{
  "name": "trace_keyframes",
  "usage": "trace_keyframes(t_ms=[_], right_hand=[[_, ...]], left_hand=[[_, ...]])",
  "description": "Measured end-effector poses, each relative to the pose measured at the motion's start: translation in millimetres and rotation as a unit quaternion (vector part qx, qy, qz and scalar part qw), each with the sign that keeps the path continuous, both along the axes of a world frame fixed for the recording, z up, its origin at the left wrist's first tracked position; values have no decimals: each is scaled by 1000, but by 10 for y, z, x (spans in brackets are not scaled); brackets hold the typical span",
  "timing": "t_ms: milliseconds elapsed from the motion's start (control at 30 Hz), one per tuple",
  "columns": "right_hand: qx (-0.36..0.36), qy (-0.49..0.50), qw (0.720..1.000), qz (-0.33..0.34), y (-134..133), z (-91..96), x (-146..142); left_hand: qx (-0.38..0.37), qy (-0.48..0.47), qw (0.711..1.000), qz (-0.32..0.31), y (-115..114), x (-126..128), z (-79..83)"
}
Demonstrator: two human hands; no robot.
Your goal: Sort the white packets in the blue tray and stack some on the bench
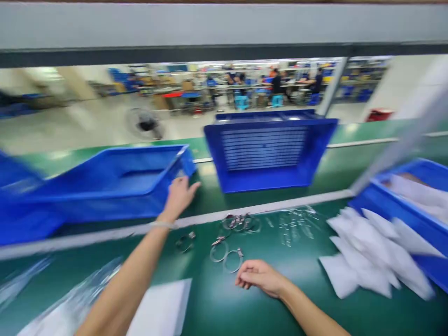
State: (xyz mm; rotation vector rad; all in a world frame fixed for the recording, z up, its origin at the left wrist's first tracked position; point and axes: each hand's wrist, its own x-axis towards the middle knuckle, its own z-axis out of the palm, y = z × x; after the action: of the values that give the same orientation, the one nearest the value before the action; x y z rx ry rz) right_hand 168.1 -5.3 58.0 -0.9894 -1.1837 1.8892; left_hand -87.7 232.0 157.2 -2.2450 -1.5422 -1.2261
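Observation:
My left hand [180, 196] is at the right end wall of a long blue bin [140, 205], its thumb stretched out to the side. Its fingertips are blurred against the bin, and I see nothing held. Low over the green table, my right hand [261, 276] has its fingers curled in, with no object showing in them. Just left of its knuckles lies a metal hose clamp [233, 261], with another hose clamp [219, 250] beside it. Behind these is a cluster of hose clamps [241, 223]; a single hose clamp [185, 242] lies nearer my left forearm.
A tilted blue crate [264, 182] stands beyond the white rail [273, 206]. Small clear plastic pieces [296, 224] lie near it. White pouches [374, 252] are heaped beside a blue bin [420, 205] at right. Clear bags [80, 289] and a white sheet [161, 308] lie at lower left.

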Motion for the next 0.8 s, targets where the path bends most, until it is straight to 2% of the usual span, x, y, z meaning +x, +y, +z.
trace_keyframes(t_ms=[67, 100, 167, 267, 400, 500, 567, 633, 733, 800], right_hand=[[20, -26, 997, -76, -117, 92, 119], [48, -66, 990, -111, -212, 145, 209], [120, -184, 961, -169, -492, 240, 429], [182, -353, 889, -225, -1038, 301, 807], [148, -439, 820, -336, -1671, 253, 1233], [117, -470, 790, -375, -1966, 142, 1383], [116, -502, 772, -371, -2042, -2, 1413], [153, -546, 742, -356, -2019, -204, 1400], [240, -624, 650, -362, -1902, -508, 1327], [272, -655, 597, -375, -1852, -626, 1284]], left_hand=[[1, 9, 998, -58, 271, 16, -11], [7, 17, 997, -74, 316, 26, -38], [25, 51, 997, -42, 204, 49, -119], [8, 50, 995, -82, -358, 165, -252], [4, 35, 972, -234, -1311, 444, -331], [-30, 21, 953, -300, -1978, 496, -355], [-62, 24, 940, -334, -2380, 418, -406], [-110, 48, 925, -360, -2732, 273, -495], [-174, 84, 908, -373, -3161, -13, -664], [-201, 81, 906, -364, -3389, -208, -770]])
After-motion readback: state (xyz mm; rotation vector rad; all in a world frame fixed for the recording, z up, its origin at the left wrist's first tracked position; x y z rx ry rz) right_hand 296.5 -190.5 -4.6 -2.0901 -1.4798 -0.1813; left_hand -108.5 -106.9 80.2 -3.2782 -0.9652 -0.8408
